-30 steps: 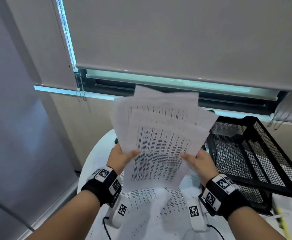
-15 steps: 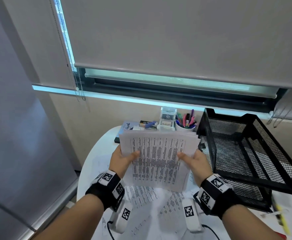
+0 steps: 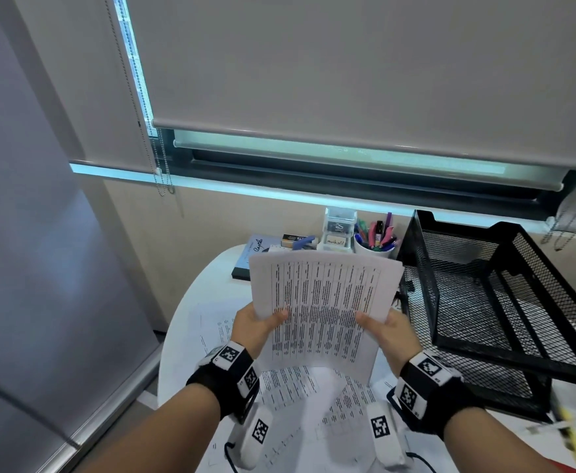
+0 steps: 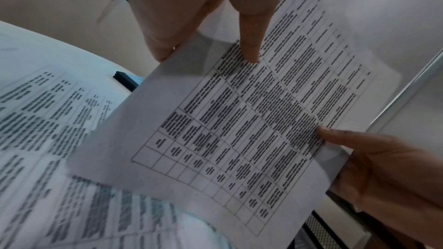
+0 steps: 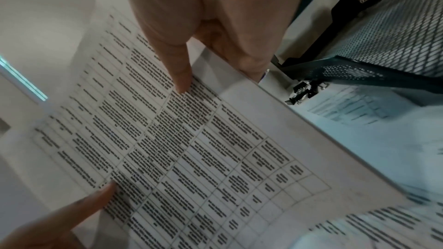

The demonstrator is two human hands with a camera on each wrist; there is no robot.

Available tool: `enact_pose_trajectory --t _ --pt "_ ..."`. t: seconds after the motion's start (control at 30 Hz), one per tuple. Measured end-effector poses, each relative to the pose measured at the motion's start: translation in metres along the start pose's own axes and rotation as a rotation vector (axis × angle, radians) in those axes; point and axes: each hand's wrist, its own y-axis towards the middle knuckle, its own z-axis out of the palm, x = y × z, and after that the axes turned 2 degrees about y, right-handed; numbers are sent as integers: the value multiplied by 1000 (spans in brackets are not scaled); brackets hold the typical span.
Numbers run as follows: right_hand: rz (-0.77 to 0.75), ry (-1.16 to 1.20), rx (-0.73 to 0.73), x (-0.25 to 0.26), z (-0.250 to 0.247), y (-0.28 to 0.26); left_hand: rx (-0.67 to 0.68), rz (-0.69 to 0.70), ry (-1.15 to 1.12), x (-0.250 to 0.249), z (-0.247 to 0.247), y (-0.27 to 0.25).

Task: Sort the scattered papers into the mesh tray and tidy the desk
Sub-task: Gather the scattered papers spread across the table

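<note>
A stack of printed papers (image 3: pixel 320 308) with table text is held upright above the white desk (image 3: pixel 204 288). My left hand (image 3: pixel 255 327) grips its left edge, thumb on the front sheet. My right hand (image 3: pixel 387 331) grips the right edge the same way. The wrist views show the stack (image 4: pixel 251 120) (image 5: pixel 191 149) with thumbs on the print and fingers behind. More loose papers (image 3: pixel 300 404) lie on the desk below the stack. The black mesh tray (image 3: pixel 505 302) stands just right of the stack, tilted, with no paper visible inside.
At the back of the desk stand a cup of pens (image 3: pixel 375 240), a clear small box (image 3: pixel 339 230), a blue notebook (image 3: pixel 255 257) and a stapler-like item (image 3: pixel 300 240). Binder clips (image 5: pixel 304 90) lie by the tray's foot. A yellow pen (image 3: pixel 573 438) lies at the right.
The fanned, uneven sheets have been squared into one neat stack and lowered toward the desk. Both hands keep hold of its sides.
</note>
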Motion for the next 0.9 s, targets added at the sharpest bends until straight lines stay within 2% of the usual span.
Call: enact_pose_trajectory --t 0.1,0.17,0.27,0.33,0.5,0.6,0.67,0.73,0.8,0.9 --pt "-15 24 1 6 -4 5 24 49 8 -6 -2 4" --pt "3 1 13 4 -4 3 45 22 51 -3 -3 3" --pt "68 -80 -5 -10 -2 -1 70 -83 273 17 -3 0" --pt "78 -102 -20 -13 -1 0 100 -106 394 29 -4 0" --pt "95 -174 -63 -3 -11 12 165 -44 404 34 -8 6" --pt "149 -244 -85 -14 -20 20 192 -46 461 45 -13 8" --pt "194 -321 -90 -27 -28 21 197 -54 629 58 -20 9" --pt "257 -394 -76 -42 -35 19 177 -48 926 76 -31 10" --pt "322 -462 -62 -58 -41 17 174 -133 1134 92 -40 7" --pt "393 -534 -88 -77 -45 13 319 -229 1351 104 -39 -3"
